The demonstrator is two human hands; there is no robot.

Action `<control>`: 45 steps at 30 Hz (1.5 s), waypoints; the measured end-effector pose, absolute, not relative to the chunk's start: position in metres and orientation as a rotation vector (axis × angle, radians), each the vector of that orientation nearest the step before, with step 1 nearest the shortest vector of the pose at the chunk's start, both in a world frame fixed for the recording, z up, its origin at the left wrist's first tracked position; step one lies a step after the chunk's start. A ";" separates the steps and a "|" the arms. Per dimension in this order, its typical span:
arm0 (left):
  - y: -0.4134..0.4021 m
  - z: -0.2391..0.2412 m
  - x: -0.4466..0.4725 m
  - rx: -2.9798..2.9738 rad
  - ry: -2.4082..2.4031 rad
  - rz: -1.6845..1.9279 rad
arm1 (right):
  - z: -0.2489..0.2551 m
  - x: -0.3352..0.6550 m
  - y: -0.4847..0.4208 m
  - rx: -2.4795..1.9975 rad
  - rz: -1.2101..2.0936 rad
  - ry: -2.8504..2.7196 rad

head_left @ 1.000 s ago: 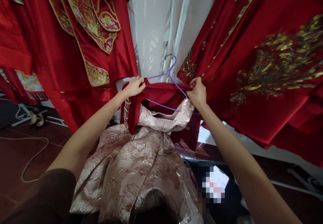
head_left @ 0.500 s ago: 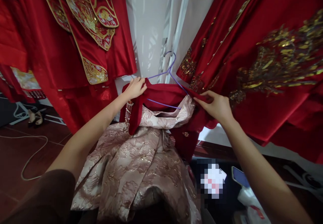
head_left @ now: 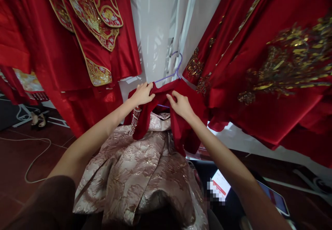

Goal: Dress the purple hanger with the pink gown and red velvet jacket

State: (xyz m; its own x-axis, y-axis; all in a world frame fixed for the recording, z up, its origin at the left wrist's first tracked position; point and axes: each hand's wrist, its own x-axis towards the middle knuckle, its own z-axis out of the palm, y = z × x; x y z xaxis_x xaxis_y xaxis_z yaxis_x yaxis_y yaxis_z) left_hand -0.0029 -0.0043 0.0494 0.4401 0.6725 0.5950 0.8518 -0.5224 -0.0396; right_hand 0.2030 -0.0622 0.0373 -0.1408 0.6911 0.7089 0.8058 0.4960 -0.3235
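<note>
A dark red garment (head_left: 181, 119) with a beaded tassel (head_left: 135, 119) is draped over a purple wire hanger (head_left: 173, 72) in front of me. My left hand (head_left: 142, 93) is closed on the garment's left shoulder. The fingers of my right hand (head_left: 180, 104) pinch the red cloth near the hanger's middle. Below hangs a pink and gold brocade dress (head_left: 135, 174), spreading toward me.
Red robes with gold embroidery hang at the left (head_left: 85, 40) and right (head_left: 272, 64). A white wall (head_left: 158, 26) stands behind. A white cable (head_left: 33, 159) lies on the dark red floor at left. A phone or tablet (head_left: 275, 197) lies at lower right.
My right hand moved left from the garment's right shoulder to the middle, pulling the red cloth across the pink neckline. The left hand stayed put.
</note>
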 end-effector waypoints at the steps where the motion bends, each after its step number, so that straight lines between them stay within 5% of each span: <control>1: -0.004 0.051 -0.005 -2.366 -1.312 -0.760 | 0.037 0.196 -0.064 -1.224 -0.154 -1.884; 19: -0.033 0.036 -0.017 -2.383 -1.727 -1.045 | -0.003 0.235 -0.052 -1.061 0.241 -1.670; 32: -0.050 0.019 0.043 -3.019 -1.155 -1.770 | 0.017 0.188 -0.075 -0.734 0.589 -1.696; 45: -0.062 -0.010 0.030 -2.897 -1.214 -2.343 | -0.004 0.212 -0.081 -0.788 0.759 -1.664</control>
